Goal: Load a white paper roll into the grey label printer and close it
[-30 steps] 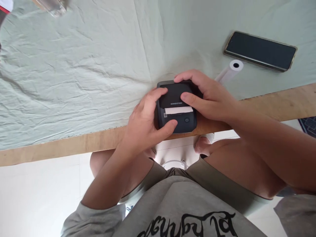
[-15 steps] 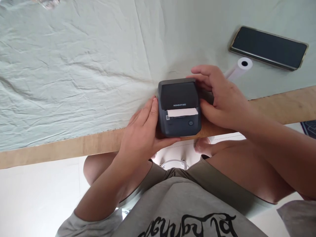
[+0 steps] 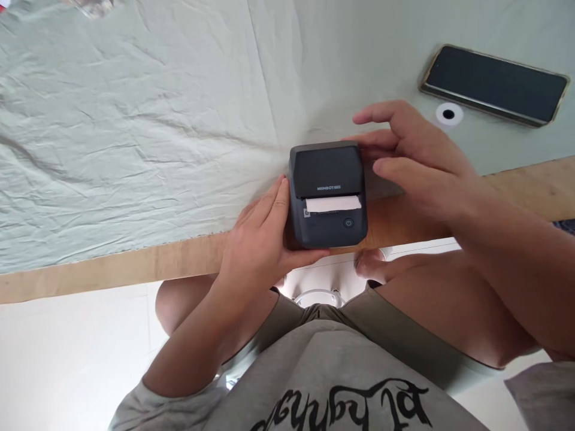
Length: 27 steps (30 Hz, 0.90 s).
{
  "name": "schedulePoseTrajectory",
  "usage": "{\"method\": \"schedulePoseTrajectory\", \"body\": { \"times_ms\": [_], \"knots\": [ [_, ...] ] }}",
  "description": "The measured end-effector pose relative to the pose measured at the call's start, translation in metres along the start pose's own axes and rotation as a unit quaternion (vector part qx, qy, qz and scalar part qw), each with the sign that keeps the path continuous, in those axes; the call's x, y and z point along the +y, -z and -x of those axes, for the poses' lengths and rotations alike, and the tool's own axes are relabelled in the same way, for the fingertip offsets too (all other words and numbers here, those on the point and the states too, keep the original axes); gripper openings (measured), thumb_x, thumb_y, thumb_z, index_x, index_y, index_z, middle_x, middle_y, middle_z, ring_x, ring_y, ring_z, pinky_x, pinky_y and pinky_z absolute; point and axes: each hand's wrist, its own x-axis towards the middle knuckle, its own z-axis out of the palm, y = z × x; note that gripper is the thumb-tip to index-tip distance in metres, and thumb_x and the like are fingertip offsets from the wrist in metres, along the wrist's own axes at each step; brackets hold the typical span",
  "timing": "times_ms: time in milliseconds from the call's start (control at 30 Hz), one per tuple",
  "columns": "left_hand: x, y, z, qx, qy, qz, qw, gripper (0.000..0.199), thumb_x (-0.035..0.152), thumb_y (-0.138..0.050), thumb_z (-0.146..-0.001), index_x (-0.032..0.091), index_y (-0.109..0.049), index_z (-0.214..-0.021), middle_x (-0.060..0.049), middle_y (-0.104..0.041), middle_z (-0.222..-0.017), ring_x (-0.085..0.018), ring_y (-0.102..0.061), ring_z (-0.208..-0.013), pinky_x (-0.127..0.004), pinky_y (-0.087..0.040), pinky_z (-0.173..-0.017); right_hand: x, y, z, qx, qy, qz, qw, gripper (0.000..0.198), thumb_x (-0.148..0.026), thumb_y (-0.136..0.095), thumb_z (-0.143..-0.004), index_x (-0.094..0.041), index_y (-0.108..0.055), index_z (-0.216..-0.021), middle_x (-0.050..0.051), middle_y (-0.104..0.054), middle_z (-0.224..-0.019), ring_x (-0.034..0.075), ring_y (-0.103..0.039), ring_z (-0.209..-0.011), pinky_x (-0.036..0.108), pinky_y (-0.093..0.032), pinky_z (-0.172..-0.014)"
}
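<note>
A dark label printer [image 3: 329, 169] stands at the front edge of the table, with a torn strip of white paper [image 3: 332, 204] sticking out of its slot. Its power button faces me at the lower right. My left hand [image 3: 256, 242] grips the printer's left side, the thumb running along the bottom front edge. On the other side, my right hand [image 3: 420, 158] has its fingers apart. One of its fingers reaches the printer's far right corner; whether it touches there I cannot tell. The thumb is off the printer's side.
Beyond my right hand a white paper roll [image 3: 457, 112] with a dark core shows its end. A phone [image 3: 496, 84] in a case lies behind it. Wrinkled pale green cloth [image 3: 179, 120] covers the table, leaving a bare wooden edge [image 3: 179, 256]. A shiny clear item [image 3: 95, 6] is at the far left.
My right hand has drawn away to the right from the printer's side, and its thumb has come off. My left hand keeps its hold on the printer.
</note>
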Motion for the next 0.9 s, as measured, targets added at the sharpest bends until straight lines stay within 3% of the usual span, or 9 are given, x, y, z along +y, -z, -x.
{"method": "schedulePoseTrajectory", "body": {
  "times_ms": [100,267,400,533,633,733,800,900],
  "knots": [
    [-0.004,0.0,0.001,-0.012,-0.012,0.021,1.0,0.124,0.081,-0.092,-0.093,0.02,-0.038,-0.188,-0.018,-0.063,-0.181,-0.046,-0.064,-0.166,-0.057,-0.06,-0.135,-0.007,0.005,-0.001,-0.003,0.026,0.062,0.998,0.053,-0.053,-0.071,-0.098,-0.031,-0.065,-0.146,0.005,-0.076,-0.147,0.029,-0.076,-0.14,0.059,-0.062,-0.133],
    [-0.005,0.001,0.003,-0.011,-0.015,0.022,1.0,0.111,0.089,-0.062,-0.109,0.008,-0.045,-0.183,-0.023,-0.063,-0.18,-0.044,-0.063,-0.166,-0.058,-0.056,-0.138,-0.017,0.018,-0.005,0.023,0.099,0.187,0.977,0.05,-0.056,-0.086,-0.087,-0.034,-0.08,-0.132,0.007,-0.073,-0.138,0.026,-0.073,-0.124,0.049,-0.068,-0.117],
    [-0.004,0.0,0.004,-0.001,-0.024,0.019,1.0,0.109,0.091,-0.059,-0.11,0.01,-0.047,-0.182,-0.023,-0.065,-0.178,-0.043,-0.065,-0.165,-0.058,-0.055,-0.139,-0.026,0.02,-0.004,0.056,0.116,0.218,0.968,0.046,-0.057,-0.087,-0.088,-0.033,-0.081,-0.127,0.004,-0.07,-0.103,0.017,-0.066,-0.09,0.037,-0.061,-0.086],
    [-0.004,-0.003,0.004,0.003,-0.043,0.015,0.999,0.11,0.092,-0.057,-0.112,0.006,-0.047,-0.181,-0.026,-0.062,-0.179,-0.044,-0.065,-0.165,-0.057,-0.056,-0.137,-0.037,0.008,-0.002,0.165,0.091,0.213,0.959,0.037,-0.053,-0.076,-0.101,-0.031,-0.079,-0.13,-0.002,-0.061,-0.074,0.011,-0.059,-0.067,0.031,-0.056,-0.076],
    [-0.004,-0.004,0.004,0.005,-0.047,0.015,0.999,0.108,0.093,-0.054,-0.112,0.011,-0.048,-0.181,-0.024,-0.062,-0.18,-0.043,-0.064,-0.165,-0.058,-0.055,-0.138,-0.043,0.0,-0.004,0.207,0.082,0.204,0.953,0.028,-0.048,-0.073,-0.102,-0.027,-0.079,-0.12,-0.001,-0.066,-0.078,0.011,-0.065,-0.065,0.027,-0.052,-0.066],
    [-0.004,-0.003,0.005,0.009,-0.047,0.013,0.999,0.108,0.093,-0.054,-0.112,0.012,-0.045,-0.183,-0.024,-0.062,-0.18,-0.044,-0.064,-0.166,-0.059,-0.055,-0.138,-0.045,-0.002,-0.01,0.229,0.086,0.197,0.949,0.025,-0.044,-0.079,-0.095,-0.021,-0.07,-0.099,0.001,-0.072,-0.085,0.006,-0.054,-0.056,0.026,-0.042,-0.058],
    [-0.004,-0.002,0.005,0.013,-0.05,0.012,0.999,0.108,0.092,-0.053,-0.113,0.011,-0.043,-0.184,-0.024,-0.063,-0.18,-0.044,-0.064,-0.166,-0.058,-0.055,-0.138,-0.044,-0.002,-0.014,0.209,0.099,0.22,0.948,0.021,-0.039,-0.077,-0.093,-0.02,-0.067,-0.089,-0.002,-0.065,-0.072,0.005,-0.046,-0.053,0.028,-0.042,-0.063],
    [-0.003,-0.002,0.006,0.018,-0.061,0.011,0.998,0.106,0.091,-0.052,-0.115,0.01,-0.044,-0.183,-0.025,-0.064,-0.178,-0.042,-0.066,-0.164,-0.055,-0.055,-0.139,-0.042,-0.003,-0.02,0.098,0.11,0.301,0.942,0.016,-0.037,-0.069,-0.094,-0.024,-0.074,-0.087,-0.001,-0.054,-0.06,0.01,-0.047,-0.057,0.031,-0.034,-0.066]
  ]
}}
